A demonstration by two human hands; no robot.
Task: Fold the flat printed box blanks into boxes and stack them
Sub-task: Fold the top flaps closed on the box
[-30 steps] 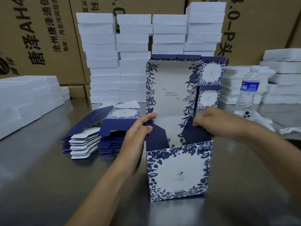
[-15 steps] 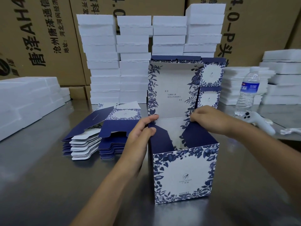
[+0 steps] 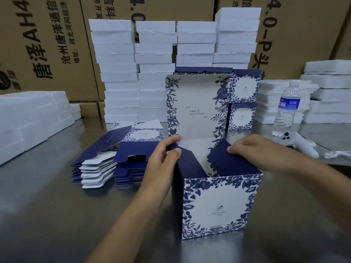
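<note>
navy dust flaps have been pinched further inward by left hand and right hand; lid closure is judged next.

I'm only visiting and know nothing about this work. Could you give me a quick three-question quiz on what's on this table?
1. True or false: the lid of the front box is closed.
2. What stands next to the white game controller? A) water bottle B) mug C) scissors
3. Fill in: the left hand and right hand each touch a dark blue side ___ of the box.

Key: 1 false; 2 A; 3 flap.
</note>
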